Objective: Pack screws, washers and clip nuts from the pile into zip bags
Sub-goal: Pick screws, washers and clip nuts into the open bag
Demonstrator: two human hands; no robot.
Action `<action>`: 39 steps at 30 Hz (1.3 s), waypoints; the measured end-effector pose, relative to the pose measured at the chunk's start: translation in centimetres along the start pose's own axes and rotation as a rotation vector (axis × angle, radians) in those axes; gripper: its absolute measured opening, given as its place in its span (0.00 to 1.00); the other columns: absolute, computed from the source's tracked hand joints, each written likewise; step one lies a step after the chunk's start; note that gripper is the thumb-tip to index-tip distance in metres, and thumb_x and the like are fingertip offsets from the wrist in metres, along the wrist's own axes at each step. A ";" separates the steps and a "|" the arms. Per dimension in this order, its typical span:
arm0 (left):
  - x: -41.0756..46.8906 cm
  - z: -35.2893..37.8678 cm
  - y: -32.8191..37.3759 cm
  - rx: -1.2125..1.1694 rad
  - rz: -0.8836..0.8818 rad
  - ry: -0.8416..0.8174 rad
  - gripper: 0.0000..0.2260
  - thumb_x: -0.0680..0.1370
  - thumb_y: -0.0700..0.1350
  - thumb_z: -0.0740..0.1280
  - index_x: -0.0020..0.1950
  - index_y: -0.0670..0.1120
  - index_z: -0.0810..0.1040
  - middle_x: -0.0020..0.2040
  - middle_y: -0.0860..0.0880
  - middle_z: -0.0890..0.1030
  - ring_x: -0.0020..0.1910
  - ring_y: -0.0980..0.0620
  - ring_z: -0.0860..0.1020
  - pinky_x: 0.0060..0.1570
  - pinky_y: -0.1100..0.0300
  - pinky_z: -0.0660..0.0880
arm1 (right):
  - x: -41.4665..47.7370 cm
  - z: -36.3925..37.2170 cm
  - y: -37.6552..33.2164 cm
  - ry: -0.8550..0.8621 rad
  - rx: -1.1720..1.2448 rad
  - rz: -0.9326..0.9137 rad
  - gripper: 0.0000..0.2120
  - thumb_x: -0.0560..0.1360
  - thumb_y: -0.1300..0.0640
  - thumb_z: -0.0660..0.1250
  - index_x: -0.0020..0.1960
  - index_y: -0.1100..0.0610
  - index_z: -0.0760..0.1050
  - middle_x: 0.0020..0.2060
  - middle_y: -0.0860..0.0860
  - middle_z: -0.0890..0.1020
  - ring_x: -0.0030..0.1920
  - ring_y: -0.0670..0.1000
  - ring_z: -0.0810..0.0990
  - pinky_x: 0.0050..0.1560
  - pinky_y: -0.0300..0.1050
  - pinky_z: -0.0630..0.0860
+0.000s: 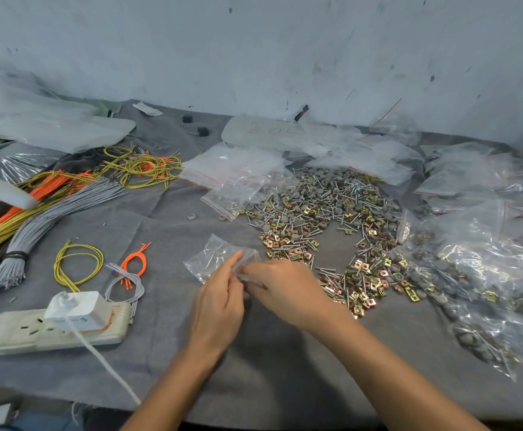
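My left hand [220,303] and right hand [285,290] pinch one edge of a clear zip bag [213,256] just left of the pile [316,213] of screws, washers and clip nuts. If the film slips from my grip, loaded parts may spill onto the tabletop [167,225].

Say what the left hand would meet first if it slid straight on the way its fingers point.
The left hand pinches the clear zip bag, so that comes first. Past it lies bare grey cloth, then probably the left edge of the hardware pile, though depth is uncertain.
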State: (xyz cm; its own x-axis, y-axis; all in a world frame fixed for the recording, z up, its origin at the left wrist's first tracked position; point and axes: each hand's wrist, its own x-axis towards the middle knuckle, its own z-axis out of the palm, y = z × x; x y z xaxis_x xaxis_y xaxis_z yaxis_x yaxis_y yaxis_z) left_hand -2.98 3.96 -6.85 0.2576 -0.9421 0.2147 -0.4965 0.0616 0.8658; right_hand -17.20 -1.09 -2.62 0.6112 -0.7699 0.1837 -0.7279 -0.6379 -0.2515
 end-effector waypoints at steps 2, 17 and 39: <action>0.0 0.0 -0.1 -0.007 -0.003 0.006 0.23 0.78 0.48 0.55 0.72 0.52 0.75 0.60 0.46 0.83 0.58 0.47 0.79 0.56 0.57 0.73 | -0.1 -0.8 0.9 0.013 0.139 0.067 0.12 0.80 0.47 0.65 0.62 0.44 0.79 0.43 0.34 0.84 0.43 0.40 0.81 0.43 0.46 0.72; -0.1 0.0 0.4 -0.025 0.007 0.010 0.23 0.78 0.47 0.55 0.72 0.50 0.75 0.57 0.40 0.80 0.56 0.42 0.78 0.55 0.51 0.74 | 3.3 -0.2 5.5 -0.114 -0.115 0.253 0.09 0.79 0.45 0.68 0.51 0.49 0.79 0.48 0.47 0.76 0.53 0.53 0.77 0.46 0.49 0.72; -0.1 0.2 -0.4 -0.003 0.045 0.050 0.20 0.78 0.49 0.55 0.69 0.55 0.74 0.57 0.45 0.83 0.54 0.44 0.80 0.51 0.54 0.73 | 0.1 0.3 -1.0 0.095 -0.092 -0.004 0.11 0.81 0.50 0.61 0.60 0.51 0.76 0.48 0.51 0.84 0.50 0.60 0.83 0.38 0.49 0.71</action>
State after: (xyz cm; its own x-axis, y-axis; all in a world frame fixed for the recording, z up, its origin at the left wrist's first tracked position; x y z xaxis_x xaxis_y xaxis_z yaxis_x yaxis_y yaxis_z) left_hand -2.92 3.97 -7.33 0.2761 -0.9207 0.2759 -0.5062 0.1047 0.8560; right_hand -16.33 -0.49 -2.67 0.5854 -0.7627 0.2750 -0.7535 -0.6370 -0.1629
